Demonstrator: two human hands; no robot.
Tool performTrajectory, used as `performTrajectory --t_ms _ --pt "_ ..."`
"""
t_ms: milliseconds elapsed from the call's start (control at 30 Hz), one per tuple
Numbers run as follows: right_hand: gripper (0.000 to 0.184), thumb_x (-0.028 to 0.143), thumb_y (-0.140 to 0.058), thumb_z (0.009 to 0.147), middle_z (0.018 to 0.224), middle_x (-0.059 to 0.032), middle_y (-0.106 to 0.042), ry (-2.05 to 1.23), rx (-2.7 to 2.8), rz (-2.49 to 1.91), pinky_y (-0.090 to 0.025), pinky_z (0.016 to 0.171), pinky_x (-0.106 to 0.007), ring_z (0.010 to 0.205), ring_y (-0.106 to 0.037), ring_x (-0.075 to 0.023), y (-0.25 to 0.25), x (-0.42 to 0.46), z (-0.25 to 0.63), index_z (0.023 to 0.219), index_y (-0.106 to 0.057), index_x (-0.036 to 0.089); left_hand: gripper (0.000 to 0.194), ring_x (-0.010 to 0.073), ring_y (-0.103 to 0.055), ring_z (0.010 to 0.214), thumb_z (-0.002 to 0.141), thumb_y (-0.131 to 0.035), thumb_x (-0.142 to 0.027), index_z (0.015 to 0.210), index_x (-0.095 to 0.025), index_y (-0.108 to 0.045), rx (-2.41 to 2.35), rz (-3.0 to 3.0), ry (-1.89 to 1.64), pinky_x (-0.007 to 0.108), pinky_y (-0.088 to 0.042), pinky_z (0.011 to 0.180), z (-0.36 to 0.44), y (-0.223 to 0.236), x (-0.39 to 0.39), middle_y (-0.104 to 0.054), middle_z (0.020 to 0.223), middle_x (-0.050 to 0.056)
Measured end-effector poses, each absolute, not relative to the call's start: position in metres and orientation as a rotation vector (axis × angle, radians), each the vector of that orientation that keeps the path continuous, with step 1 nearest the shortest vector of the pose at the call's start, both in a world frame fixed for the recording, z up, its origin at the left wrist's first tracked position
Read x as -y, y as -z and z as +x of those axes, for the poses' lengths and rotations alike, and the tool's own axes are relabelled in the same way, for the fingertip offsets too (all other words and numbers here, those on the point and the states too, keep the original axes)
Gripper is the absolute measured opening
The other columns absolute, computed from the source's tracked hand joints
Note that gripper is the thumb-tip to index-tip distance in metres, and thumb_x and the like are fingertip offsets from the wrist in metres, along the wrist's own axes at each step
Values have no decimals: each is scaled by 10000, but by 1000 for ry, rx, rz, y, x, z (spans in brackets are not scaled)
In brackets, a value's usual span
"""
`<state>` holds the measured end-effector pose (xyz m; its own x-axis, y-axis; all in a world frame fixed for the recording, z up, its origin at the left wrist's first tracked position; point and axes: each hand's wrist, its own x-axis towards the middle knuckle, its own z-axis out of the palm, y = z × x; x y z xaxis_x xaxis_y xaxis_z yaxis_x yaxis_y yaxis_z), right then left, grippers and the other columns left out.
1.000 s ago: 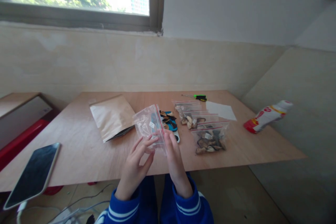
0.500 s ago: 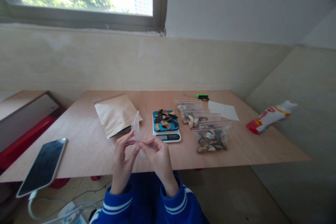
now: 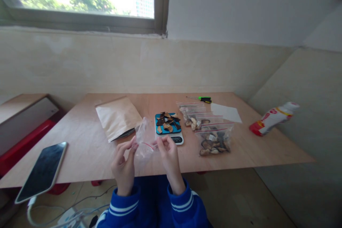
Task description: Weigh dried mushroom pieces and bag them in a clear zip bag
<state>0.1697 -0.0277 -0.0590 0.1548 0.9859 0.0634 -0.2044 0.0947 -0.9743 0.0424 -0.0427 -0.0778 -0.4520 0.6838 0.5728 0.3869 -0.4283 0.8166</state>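
1. The left hand (image 3: 123,164) and the right hand (image 3: 168,153) are raised over the near edge of a light wooden table (image 3: 80,149), each pinching one end of the red-striped mouth of a small clear plastic zip bag (image 3: 144,138).
2. The left hand's fingertips are closed on the bag's left corner; the right hand's fingertips are closed on its right corner.
3. The bag hangs between the 2 hands, crumpled and tilted, with its body pointing away toward the far side; whether anything is inside cannot be told.
4. Just beyond the bag stands a small white kitchen scale with a blue top (image 3: 169,130), heaped with dark and tan dried slices (image 3: 167,121).
5. Right of the scale lie several clear zip bags filled with similar dried pieces (image 3: 213,141), overlapping one another.
6. Left of the scale lies a flat brown paper pouch (image 3: 117,117).
7. At the far side rest a green-handled screwdriver (image 3: 203,99) and a white sheet of paper (image 3: 226,112).
8. A dark-screened phone (image 3: 41,171) sits propped at the near left.
9. A white and red bottle (image 3: 272,118) lies on its side at the right edge.
10. Blue sleeves with white stripes cover both wrists.
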Motion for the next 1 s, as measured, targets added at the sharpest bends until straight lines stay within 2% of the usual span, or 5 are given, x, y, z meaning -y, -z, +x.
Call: performTrajectory --t_ms 167,267,433,633,1000 --pt "378 546 -506 852 677 -37 -658 -978 1023 -1233 -503 624 -283 631 -612 -161 74 15 202 687 -512 206 101 151 -614 836 810 -664 -269 878 -209 -710 -1557 1475 -2049 302 -480 787 49 66 31 -700 898 18" --pt "360 495 -408 913 882 -86 -671 -770 1198 -1305 -507 778 -343 854 -624 -204 82 2 221 851 -586 189 207 129 -588 790 816 -658 -295 1004 -227 -712 -1581 1433 -2021 273 -463 744 51 60 18 -687 916 15" --pt "300 307 -550 847 1153 -160 -577 -276 1526 -1502 -382 1001 -479 1140 -504 -291 99 -33 240 1111 -577 168 254 145 -607 844 805 -665 -337 1022 -211 -704 -1593 1329 -2079 286 -475 770 52 59 6 -678 959 33" --pt "343 186 -572 791 1119 -169 -581 -189 1620 -1646 -404 962 -494 1108 -508 -319 113 -59 235 1131 -562 146 219 209 -604 1080 814 -646 -355 961 -197 -682 -1606 1351 -1947 394 -444 977 63 73 14 -683 1092 64" --pt "289 89 -425 816 990 -125 -677 -343 1587 -1510 -470 871 -393 959 -623 -260 99 -53 241 964 -661 168 256 237 -579 1173 808 -650 -375 987 -192 -639 -1420 1203 -1862 443 -402 1050 67 88 13 -657 1204 101"
